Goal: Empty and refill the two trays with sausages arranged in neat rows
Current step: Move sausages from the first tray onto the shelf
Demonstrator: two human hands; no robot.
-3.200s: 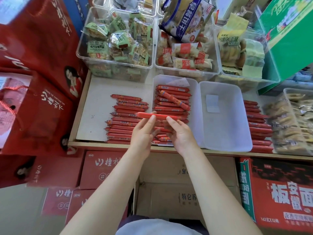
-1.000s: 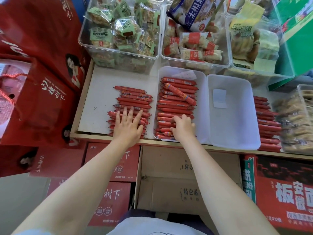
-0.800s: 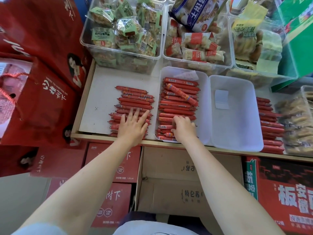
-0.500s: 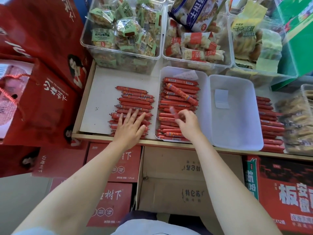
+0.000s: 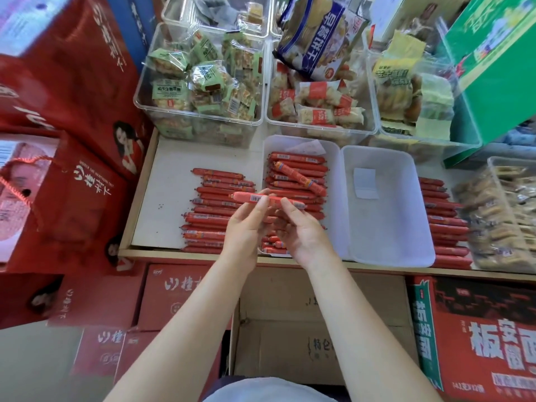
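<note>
We hold one sausage (image 5: 268,199) up in the middle of the frame, w/ both hands. It lies flat, long side going left to right, left end a bit higher. It is long & thin, light red-pink, w/ a small white label near the middle.

Our left hand (image 5: 246,231) pinches it near the middle w/ fingertips. Our right hand (image 5: 304,233) pinches it closer to the right end. Both palms face up-ish, fingers curled round it.

Under the hands sit 2 white trays. The left tray (image 5: 333,181) is in the center & packed w/ red sausages in rows, all pointing left-right, but one lies slanted on top (image 5: 300,178). The right tray (image 5: 388,216) sits just beside it, touching, w/ only a white paper slip (image 5: 366,182) in it.

On the shelf (image 5: 162,204) left of center is a loose pile (image 5: 213,210) of sausages, also left-right. Another pile (image 5: 443,224) lies at the right, next to the right tray. Too many to count in each.

At the top are 3 clear bins (image 5: 200,120) of wrapped snacks. Red boxes (image 5: 72,195) fill the left side.
</note>
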